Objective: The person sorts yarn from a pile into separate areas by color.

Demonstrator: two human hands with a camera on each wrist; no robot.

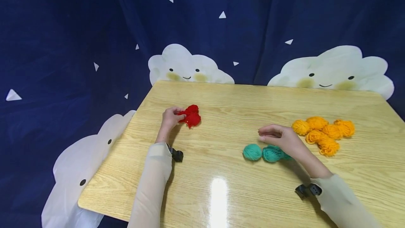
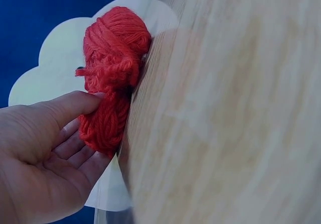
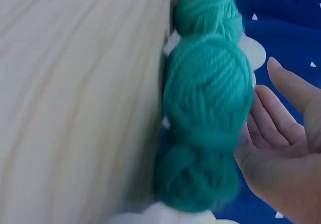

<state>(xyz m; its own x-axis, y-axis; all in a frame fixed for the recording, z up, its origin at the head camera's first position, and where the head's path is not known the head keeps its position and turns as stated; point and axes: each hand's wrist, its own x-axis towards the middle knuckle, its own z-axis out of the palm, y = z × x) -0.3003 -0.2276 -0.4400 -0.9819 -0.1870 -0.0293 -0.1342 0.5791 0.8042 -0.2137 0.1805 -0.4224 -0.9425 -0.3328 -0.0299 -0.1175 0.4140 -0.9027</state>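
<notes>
A small cluster of red yarn balls (image 1: 192,119) lies on the left part of the table. My left hand (image 1: 171,117) is at its left side, and in the left wrist view thumb and fingers pinch the nearest red yarn ball (image 2: 104,126). That ball touches the rest of the red yarn (image 2: 114,38). My right hand (image 1: 286,139) is over a row of teal yarn balls (image 1: 252,152), its fingers extended and nothing in its grasp. Three teal balls (image 3: 208,91) show in the right wrist view, with the hand beside them; in the head view it partly hides the rightmost.
Several orange yarn balls (image 1: 330,131) sit grouped to the right of my right hand. The light wooden table (image 1: 215,115) backs onto a dark blue curtain (image 1: 202,27) with white cloud shapes (image 1: 186,66). The table's left edge runs beyond my left arm.
</notes>
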